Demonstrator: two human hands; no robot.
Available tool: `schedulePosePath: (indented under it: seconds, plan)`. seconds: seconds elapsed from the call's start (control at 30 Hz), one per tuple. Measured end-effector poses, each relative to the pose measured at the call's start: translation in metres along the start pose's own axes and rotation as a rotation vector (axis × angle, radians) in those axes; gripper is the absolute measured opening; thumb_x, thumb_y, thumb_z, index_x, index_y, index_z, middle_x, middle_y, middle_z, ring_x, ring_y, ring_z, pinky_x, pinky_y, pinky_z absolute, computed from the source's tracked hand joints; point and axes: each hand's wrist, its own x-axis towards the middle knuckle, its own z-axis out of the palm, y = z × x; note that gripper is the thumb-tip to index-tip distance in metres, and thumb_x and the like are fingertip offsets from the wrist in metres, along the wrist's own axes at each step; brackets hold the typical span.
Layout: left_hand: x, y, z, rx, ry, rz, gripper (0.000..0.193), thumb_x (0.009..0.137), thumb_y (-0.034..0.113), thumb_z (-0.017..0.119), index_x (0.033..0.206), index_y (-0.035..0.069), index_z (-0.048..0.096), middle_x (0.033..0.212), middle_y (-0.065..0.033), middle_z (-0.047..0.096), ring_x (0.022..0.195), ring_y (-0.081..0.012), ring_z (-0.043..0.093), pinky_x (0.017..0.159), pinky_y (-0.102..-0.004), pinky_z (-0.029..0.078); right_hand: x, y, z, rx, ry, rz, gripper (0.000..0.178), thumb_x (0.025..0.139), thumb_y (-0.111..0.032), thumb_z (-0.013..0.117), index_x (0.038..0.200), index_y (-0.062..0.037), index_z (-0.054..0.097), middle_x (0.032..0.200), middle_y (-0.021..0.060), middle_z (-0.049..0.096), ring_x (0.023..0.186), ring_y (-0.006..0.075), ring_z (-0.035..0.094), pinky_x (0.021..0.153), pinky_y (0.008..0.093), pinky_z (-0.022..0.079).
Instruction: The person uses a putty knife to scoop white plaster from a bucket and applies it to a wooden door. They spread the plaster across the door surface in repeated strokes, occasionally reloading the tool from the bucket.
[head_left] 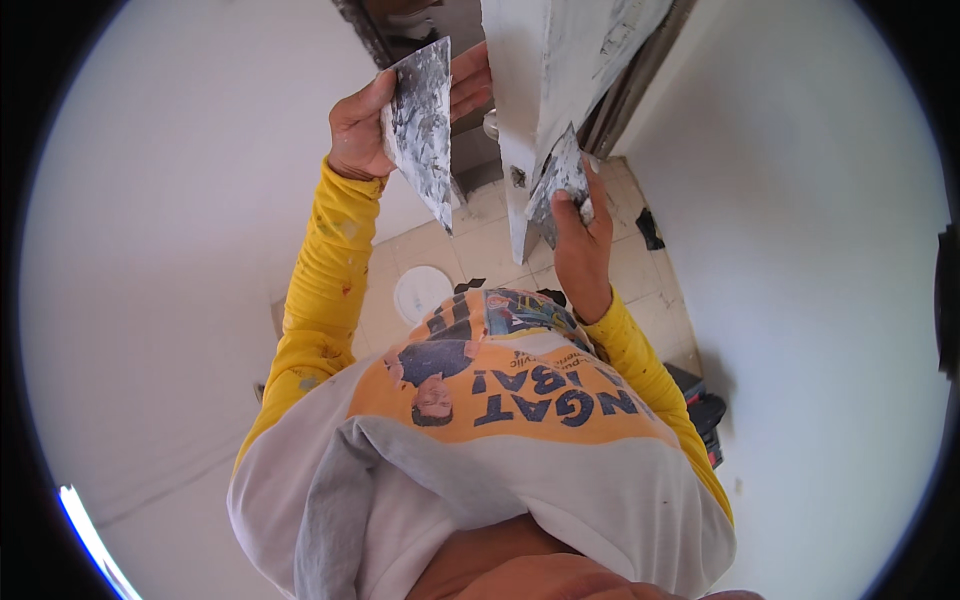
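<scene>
My left hand point(360, 130) is closed on a broad flat putty blade point(422, 120). The thumb presses the near edge, and fingers reach out behind the blade. Grey and white smears cover its metal face. In my right hand point(582, 245) is a smaller putty blade point(560, 185), also smeared, with my thumb on its face. It is close beside the edge of a white door point(520, 90); whether it touches cannot be made out. A small dark recess point(517, 177) shows in the door edge, and a rounded knob point(490, 124) sticks out on its left side.
White walls rise on the left point(180, 220) and right point(800, 220). On the tiled floor point(480, 215) lie a round white lid or bucket top point(424, 294) and a dark scrap point(650, 229). Black items point(705, 410) stand by the right wall. A dark door frame point(610, 110) is behind the door.
</scene>
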Motion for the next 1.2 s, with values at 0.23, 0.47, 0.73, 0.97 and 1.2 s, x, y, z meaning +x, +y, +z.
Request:
schedulePosePath:
  seconds: [0.23,0.47,0.73,0.97,1.2]
  plan:
    - [0.010,0.004,-0.015,-0.076,-0.235,-0.038,0.063,0.105,0.043,0.040,0.151,0.000,0.041,0.166,-0.0271,0.013,0.154,-0.0438,0.016,0.126,-0.0559,0.007,-0.036,-0.007,0.076,-0.485,0.256,-0.305,0.056,0.102,-0.007,0.054,0.152,0.0040,0.033,0.144,0.0288,0.040,0.134,0.0440,0.042,0.112,0.0449,0.036]
    - [0.001,0.008,-0.020,0.092,-0.103,-0.053,0.055,0.105,0.049,0.040,0.141,0.012,0.058,0.166,-0.0273,0.014,0.153,-0.0467,0.015,0.124,-0.0596,0.007,-0.013,-0.020,0.038,0.123,0.191,0.219,0.045,0.100,-0.009,0.052,0.142,0.0074,0.047,0.134,0.0251,0.054,0.121,0.0357,0.054,0.105,0.0392,0.042]
    - [0.000,0.003,-0.014,-0.097,-0.107,-0.047,0.063,0.104,0.046,0.041,0.152,0.006,0.042,0.166,-0.0272,0.017,0.153,-0.0443,0.017,0.125,-0.0575,0.009,-0.027,-0.030,0.054,-0.261,0.323,-0.123,0.046,0.100,-0.007,0.055,0.145,0.0037,0.047,0.130,0.0187,0.057,0.117,0.0264,0.053,0.103,0.0345,0.042]
    - [-0.001,0.001,-0.005,-0.128,-0.042,-0.059,0.066,0.104,0.044,0.042,0.150,-0.004,0.039,0.166,-0.0261,0.017,0.154,-0.0428,0.017,0.126,-0.0554,0.010,-0.044,-0.008,0.097,-0.581,0.390,-0.319,0.056,0.098,-0.004,0.056,0.151,0.0011,0.038,0.142,0.0277,0.046,0.133,0.0431,0.044,0.111,0.0479,0.037]
    - [0.000,0.000,-0.002,-0.166,-0.051,-0.070,0.072,0.104,0.041,0.043,0.155,-0.007,0.027,0.166,-0.0252,0.017,0.155,-0.0402,0.016,0.127,-0.0523,0.010,-0.007,-0.024,0.040,0.015,0.219,0.151,0.038,0.099,-0.013,0.058,0.134,0.0048,0.058,0.113,0.0081,0.066,0.099,0.0133,0.059,0.093,0.0273,0.046]
